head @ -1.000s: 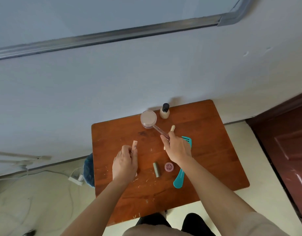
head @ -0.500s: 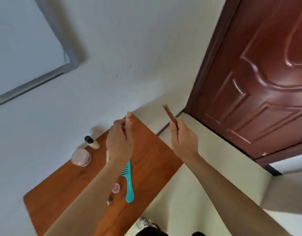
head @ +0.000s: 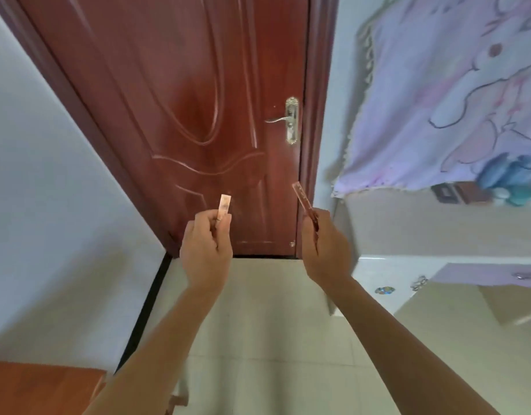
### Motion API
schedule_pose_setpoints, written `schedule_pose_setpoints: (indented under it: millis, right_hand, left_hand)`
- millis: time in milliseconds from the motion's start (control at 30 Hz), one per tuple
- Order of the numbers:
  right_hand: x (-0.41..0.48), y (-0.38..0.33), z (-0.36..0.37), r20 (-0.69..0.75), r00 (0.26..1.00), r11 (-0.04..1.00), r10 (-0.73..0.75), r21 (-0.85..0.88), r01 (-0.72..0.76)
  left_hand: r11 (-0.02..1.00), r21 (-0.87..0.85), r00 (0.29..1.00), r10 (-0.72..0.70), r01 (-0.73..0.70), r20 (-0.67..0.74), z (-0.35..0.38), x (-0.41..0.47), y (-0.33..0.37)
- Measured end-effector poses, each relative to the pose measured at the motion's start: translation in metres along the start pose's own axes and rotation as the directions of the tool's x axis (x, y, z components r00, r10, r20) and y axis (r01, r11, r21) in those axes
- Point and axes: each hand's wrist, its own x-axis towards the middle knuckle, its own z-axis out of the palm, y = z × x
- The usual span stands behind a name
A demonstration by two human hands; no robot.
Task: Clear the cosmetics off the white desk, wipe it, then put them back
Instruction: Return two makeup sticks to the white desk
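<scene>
Your left hand (head: 206,244) pinches a short beige tube (head: 224,205) and your right hand (head: 327,247) a slim brown pencil (head: 301,194); the 2 sticks jutting above your hands look light, stiff and slick, so grip mid-shaft.

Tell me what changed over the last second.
The view swung from the brown table, now just a corner at lower left, to the door. Both hands lifted off the table. Unchanged: the left hand holds the small beige tube, the right hand the slim reddish stick.

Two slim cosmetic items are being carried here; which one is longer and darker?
The reddish-brown stick in the right hand; it sticks out further and tilts leftward. The pale tube in the left hand is shorter and beige.
</scene>
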Motion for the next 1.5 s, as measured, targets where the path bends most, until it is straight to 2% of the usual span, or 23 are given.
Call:
schedule_pose_setpoints:
  millis: [200,467,633,767,933,1100,1233,1400,1500]
  right_hand:
    - [0.046,0.113,-0.099,-0.161,0.977,0.988,0.143,-0.041,-0.151]
    - [0.109,0.260,-0.208,-0.290,0.915,0.932,0.281,-0.144,-0.332]
    - [0.174,0.352,-0.291,-0.379,0.859,0.854,0.345,-0.254,-0.455]
    - [0.216,0.413,-0.363,-0.442,0.803,0.776,0.400,-0.302,-0.553]
    - [0.244,0.484,-0.419,-0.512,0.716,0.724,0.475,-0.236,-0.649]
    - [0.264,0.576,-0.429,-0.426,0.697,0.671,0.577,-0.240,-0.701]
    - [0.285,0.653,-0.428,-0.195,0.694,0.626,0.694,-0.313,-0.714]
    - [0.310,0.738,-0.426,0.060,0.613,0.580,0.788,-0.406,-0.706]
    - [0.322,0.773,-0.421,0.191,0.597,0.613,0.779,-0.435,-0.660]
  left_hand:
    - [0.988,-0.074,0.981,0.145,-0.136,0.132,0.132,-0.005,0.104]
    - [0.938,-0.290,0.915,0.275,-0.188,0.294,0.339,-0.010,0.227]
    - [0.880,-0.446,0.842,0.359,-0.162,0.403,0.487,-0.007,0.317]
    - [0.811,-0.549,0.774,0.477,-0.204,0.417,0.572,-0.007,0.398]
    - [0.822,-0.555,0.676,0.482,-0.130,0.557,0.661,-0.021,0.447]
    - [0.934,-0.357,0.585,0.287,0.005,0.759,0.738,-0.057,0.439]
    - [0.989,-0.111,0.519,0.044,0.098,0.854,0.787,-0.089,0.430]
    - [0.957,0.189,0.478,-0.276,0.221,0.834,0.839,-0.130,0.425]
    - [0.869,0.365,0.397,-0.481,0.334,0.782,0.868,-0.149,0.426]
